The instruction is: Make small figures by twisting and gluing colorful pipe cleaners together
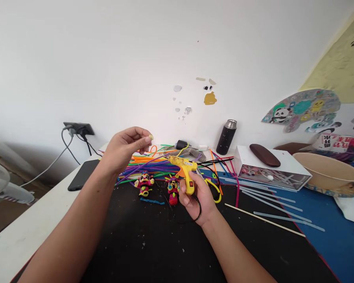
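My right hand [198, 198] grips a yellow glue gun [184, 171] above the black mat [153, 239], its nozzle pointing left. My left hand [126, 147] is raised over the table with fingers pinched on a tiny yellowish piece [151, 137]. Below and between the hands stand two small red and pink pipe-cleaner figures [144, 183] [173, 189]. A heap of coloured pipe cleaners [153, 163] lies behind them.
A black phone [83, 174] lies at the left, near a wall socket [79, 128] with cables. A black flask [226, 137], a white box [271, 169] with a brown case, a beige bowl [327, 169], clear glue sticks [271, 202] and a thin wooden stick [262, 219] sit at the right.
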